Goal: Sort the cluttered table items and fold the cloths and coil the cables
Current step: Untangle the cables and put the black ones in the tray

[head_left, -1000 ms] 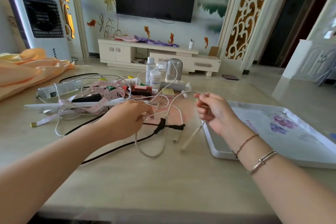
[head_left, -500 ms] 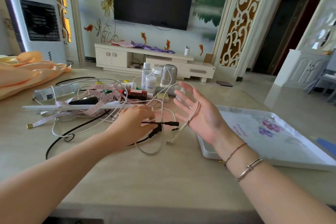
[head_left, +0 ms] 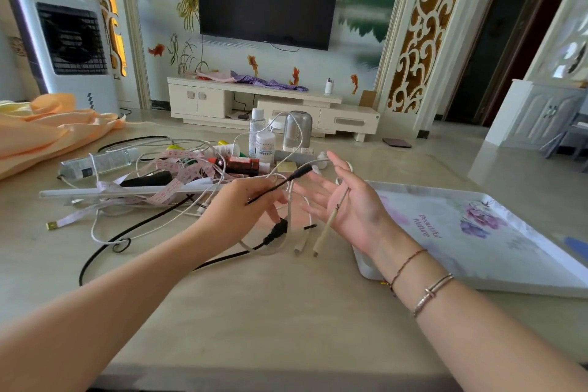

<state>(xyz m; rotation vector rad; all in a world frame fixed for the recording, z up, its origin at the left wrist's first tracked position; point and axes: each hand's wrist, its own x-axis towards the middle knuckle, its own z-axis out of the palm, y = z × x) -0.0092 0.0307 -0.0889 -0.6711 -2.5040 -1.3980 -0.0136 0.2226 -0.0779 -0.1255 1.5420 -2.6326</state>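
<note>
My left hand (head_left: pixel 245 204) pinches a thin black cable (head_left: pixel 280 183) whose plug end points up to the right, just above the table. My right hand (head_left: pixel 346 210) is held palm up with fingers spread, and a white cable (head_left: pixel 324 229) lies across its palm with the plug end hanging down. More white cables (head_left: pixel 197 210) and a black cable (head_left: pixel 105 245) lie tangled on the table to the left. An orange cloth (head_left: pixel 41 130) is heaped at the far left.
A white floral tray (head_left: pixel 496 264) sits at the right. Behind the cables lie a pink measuring tape (head_left: pixel 178 178), a power strip (head_left: pixel 98 164), a white rod (head_left: pixel 127 191), small bottles (head_left: pixel 265 146) and a red box (head_left: pixel 241 165).
My right hand opened from a pinch to a flat, spread palm with the white cable draped over it. My left hand lifted the black cable's plug end off the table.
</note>
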